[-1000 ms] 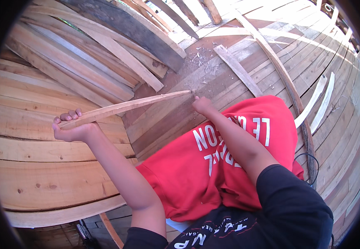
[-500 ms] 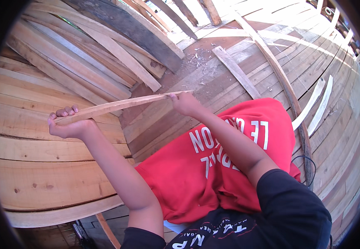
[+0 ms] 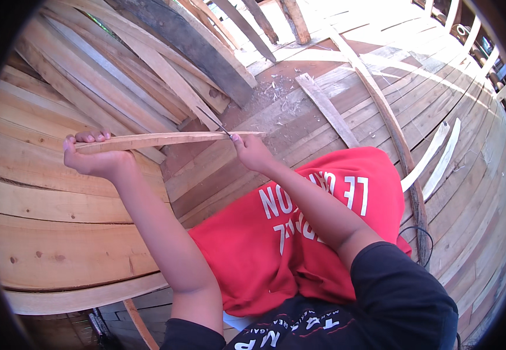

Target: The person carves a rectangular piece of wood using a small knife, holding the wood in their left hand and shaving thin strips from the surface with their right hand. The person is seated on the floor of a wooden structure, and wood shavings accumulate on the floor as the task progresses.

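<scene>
A long, slim wooden strip (image 3: 165, 139) lies crosswise in front of me, its far end thinner and pointed. My left hand (image 3: 98, 157) is closed around its broad left end, the fingers curled over the top. Near the tapered right end, my right hand (image 3: 253, 153) is closed on a knife (image 3: 222, 128); its thin dark blade sticks out up and to the left, across the strip. The knife's handle is hidden inside the fist. A red cloth garment (image 3: 323, 204) with white lettering covers my lap beneath the right forearm.
Wooden planks (image 3: 107, 76) lean in a stack at the upper left, beside a dark thick beam (image 3: 189, 49). Wood shavings (image 3: 285, 87) litter the floor. A long curved timber (image 3: 381, 105), a short board (image 3: 329, 111) and two pale curved strips (image 3: 439, 157) lie to the right.
The right hand has shifted slightly left and down, and the knife blade now shows above the strip. The strip has turned closer to level. My left hand keeps its hold.
</scene>
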Motion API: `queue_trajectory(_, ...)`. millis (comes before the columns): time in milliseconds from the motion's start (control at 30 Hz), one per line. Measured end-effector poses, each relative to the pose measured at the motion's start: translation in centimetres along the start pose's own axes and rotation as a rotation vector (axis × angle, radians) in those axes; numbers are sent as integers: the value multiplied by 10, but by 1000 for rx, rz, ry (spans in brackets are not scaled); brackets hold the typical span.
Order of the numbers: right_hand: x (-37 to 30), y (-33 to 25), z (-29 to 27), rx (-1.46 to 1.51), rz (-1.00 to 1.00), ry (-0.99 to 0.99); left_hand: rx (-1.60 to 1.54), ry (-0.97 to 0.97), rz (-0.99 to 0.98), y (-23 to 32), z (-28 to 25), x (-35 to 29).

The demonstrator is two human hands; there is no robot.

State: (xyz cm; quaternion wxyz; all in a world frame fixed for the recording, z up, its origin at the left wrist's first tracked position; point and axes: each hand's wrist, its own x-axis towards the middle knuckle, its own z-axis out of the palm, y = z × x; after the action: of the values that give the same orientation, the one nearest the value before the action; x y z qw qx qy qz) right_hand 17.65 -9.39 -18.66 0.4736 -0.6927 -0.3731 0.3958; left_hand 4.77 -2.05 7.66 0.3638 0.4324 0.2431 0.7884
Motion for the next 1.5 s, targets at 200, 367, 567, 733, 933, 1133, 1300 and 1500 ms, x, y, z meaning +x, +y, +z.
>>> queue_trajectory(200, 25, 57, -1, -39, 124, 228, -42, -56, 2, 4, 13, -11)
queue_trajectory(367, 2, 9, -5, -34, 8, 153, -60, -118, -6, 4, 25, -13)
queue_trajectory(567, 27, 104, -13, -147, 253, 264, -95, -254, -30, 2, 54, -16)
queue_trajectory(733, 12, 14, 2, 4, 10, 245, -43, -236, -11, -7, 65, -12)
queue_trajectory(933, 42, 80, 0, 80, 197, 363, -20, -223, -18, -7, 89, -21)
queue_trajectory(1133, 25, 55, -19, 18, 231, 337, -52, -282, -28, -13, 87, -13)
queue_trajectory(1300, 38, 77, 12, -20, 153, 331, -57, -288, -36, -12, 75, -8)
queue_trajectory(1500, 44, 101, -9, -28, 71, 360, -96, -303, -47, -14, 89, -6)
